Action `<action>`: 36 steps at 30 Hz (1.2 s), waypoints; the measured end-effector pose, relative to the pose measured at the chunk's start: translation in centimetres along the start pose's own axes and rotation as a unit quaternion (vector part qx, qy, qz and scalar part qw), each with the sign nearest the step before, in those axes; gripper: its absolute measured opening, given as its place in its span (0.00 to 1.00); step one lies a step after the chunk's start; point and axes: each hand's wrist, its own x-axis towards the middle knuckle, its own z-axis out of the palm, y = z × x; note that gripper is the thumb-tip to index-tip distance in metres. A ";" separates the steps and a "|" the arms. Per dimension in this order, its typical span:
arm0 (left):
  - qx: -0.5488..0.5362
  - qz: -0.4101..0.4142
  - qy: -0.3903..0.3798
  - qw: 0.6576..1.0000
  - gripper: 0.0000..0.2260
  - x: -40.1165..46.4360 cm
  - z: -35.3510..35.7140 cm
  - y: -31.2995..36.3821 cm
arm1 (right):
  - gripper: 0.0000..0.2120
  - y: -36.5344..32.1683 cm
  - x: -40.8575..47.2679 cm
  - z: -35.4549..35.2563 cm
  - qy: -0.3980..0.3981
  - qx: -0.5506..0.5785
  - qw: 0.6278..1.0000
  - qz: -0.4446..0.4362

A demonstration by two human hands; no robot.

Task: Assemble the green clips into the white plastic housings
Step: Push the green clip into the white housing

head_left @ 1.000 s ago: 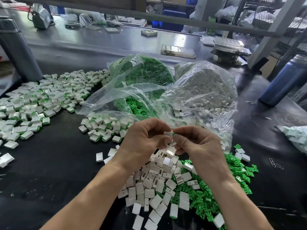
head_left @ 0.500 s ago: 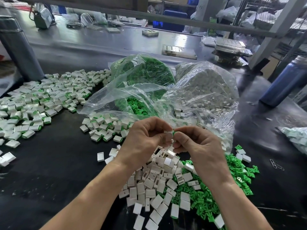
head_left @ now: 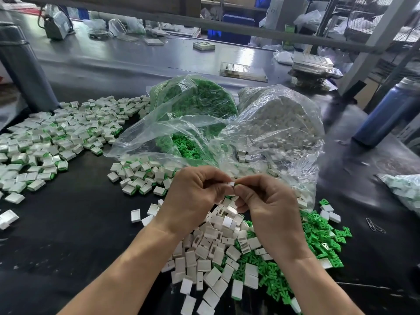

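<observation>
Pressing a clip (head_left: 237, 184) into a housing (head_left: 231, 184) looks like the step in hand: at mid-frame the left hand (head_left: 195, 196) pinches the small white housing at its fingertips, and the right hand (head_left: 268, 205) meets it with thumb and finger closed on a sliver of green at the housing's right edge, so both grips are clamped, each on its own part. How deep the clip sits I cannot tell. Below the hands lie loose housings (head_left: 211, 258) and loose clips (head_left: 318, 237) on the dark tabletop (head_left: 68, 246); finished pieces (head_left: 56, 142) spread across the left of the frame. Next, I judge, a firm squeeze to seat the clip, then dropping the piece with the finished ones
</observation>
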 end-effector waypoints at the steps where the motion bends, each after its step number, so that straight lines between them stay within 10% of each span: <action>1: -0.010 -0.001 0.007 1.000 0.06 0.0 0.1 0.0 | 0.11 -0.1 0.0 0.0 0.007 0.015 1.000 0.002; 17: -0.083 -0.024 0.006 0.996 0.04 0.3 0.4 0.1 | 0.07 -0.9 0.1 0.2 0.020 0.144 0.988 0.044; 24: -0.048 -0.004 -0.029 0.998 0.03 0.0 1.4 1.0 | 0.33 -0.6 0.2 0.6 -0.007 0.141 0.983 0.115; 36: 0.027 0.065 -0.053 0.996 0.06 -0.6 2.5 1.4 | 0.30 -0.9 0.1 1.3 -0.008 0.152 0.984 0.097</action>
